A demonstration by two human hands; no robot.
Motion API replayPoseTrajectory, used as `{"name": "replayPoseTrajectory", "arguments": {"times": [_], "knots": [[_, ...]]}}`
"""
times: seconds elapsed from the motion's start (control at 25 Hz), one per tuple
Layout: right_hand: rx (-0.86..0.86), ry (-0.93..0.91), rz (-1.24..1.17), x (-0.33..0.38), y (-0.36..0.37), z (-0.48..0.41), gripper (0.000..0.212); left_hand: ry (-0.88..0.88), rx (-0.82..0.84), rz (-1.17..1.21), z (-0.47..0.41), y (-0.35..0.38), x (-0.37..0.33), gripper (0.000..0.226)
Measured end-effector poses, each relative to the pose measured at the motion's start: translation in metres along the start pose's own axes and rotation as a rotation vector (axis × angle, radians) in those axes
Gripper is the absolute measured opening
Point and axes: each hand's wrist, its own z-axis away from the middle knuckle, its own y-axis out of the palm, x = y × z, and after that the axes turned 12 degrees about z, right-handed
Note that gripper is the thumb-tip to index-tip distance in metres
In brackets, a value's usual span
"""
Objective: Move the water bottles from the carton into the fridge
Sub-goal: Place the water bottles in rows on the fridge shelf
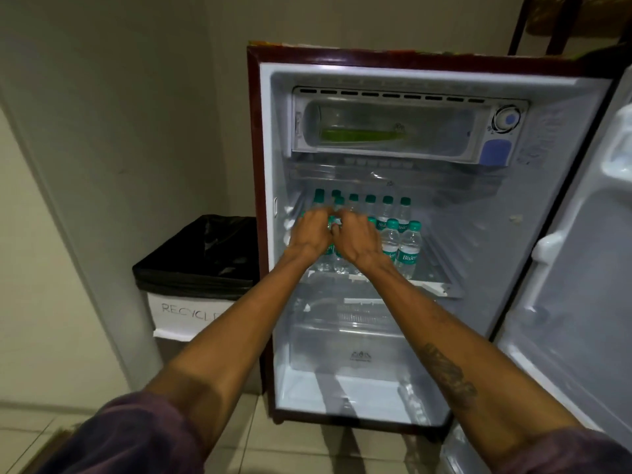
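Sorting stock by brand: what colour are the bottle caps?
The caps are teal green; head view shows them.

One fridge, one bin, two hands, many bottles
One fridge (254, 165) and one bin (195, 265) are standing side by side; the left hand (313, 230) and right hand (355, 237) are hiding some water bottles (408, 253), with six caps showing along the shelf's (434, 268) back edge.

left hand (313, 231), right hand (358, 239) gripping water bottles (407, 249); fridge (254, 165) open

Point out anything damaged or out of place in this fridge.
The shelf's white front trim looks chipped near its right end, with jagged gaps. The bottles stand upright in tidy rows.
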Motion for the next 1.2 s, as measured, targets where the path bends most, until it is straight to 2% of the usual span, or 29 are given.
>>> {"name": "replayPoseTrajectory", "arguments": {"times": [0.2, 0.44, 0.56, 0.68, 0.84, 1.0, 1.12, 1.2], "knots": [[0.031, -0.041, -0.063, 0.034, 0.017, 0.057, 0.033, -0.097, 0.022, -0.039, 0.063, -0.017, 0.031, 0.04], [0.255, -0.13, -0.013, 0.079, 0.076, 0.124, 0.033, -0.353, 0.13, -0.073, 0.151, -0.029, 0.102, 0.038], [0.377, -0.188, -0.055, 0.11, 0.112, 0.165, 0.036, -0.522, 0.247, -0.14, 0.198, -0.036, 0.153, 0.045], [0.53, -0.239, -0.121, 0.142, 0.143, 0.207, 0.039, -0.643, 0.351, -0.188, 0.242, -0.042, 0.196, 0.042], [0.722, -0.339, -0.135, 0.172, 0.184, 0.26, 0.044, -0.8, 0.345, -0.111, 0.306, -0.046, 0.244, 0.043], [0.868, -0.432, -0.135, 0.189, 0.219, 0.293, 0.049, -0.911, 0.353, -0.132, 0.369, -0.04, 0.281, 0.041], [0.933, -0.488, -0.209, 0.198, 0.238, 0.31, 0.047, -1.016, 0.282, -0.153, 0.405, -0.032, 0.298, 0.029], [0.97, -0.492, -0.252, 0.205, 0.249, 0.319, 0.045, -1.03, 0.32, -0.139, 0.423, -0.027, 0.309, 0.032]]}}
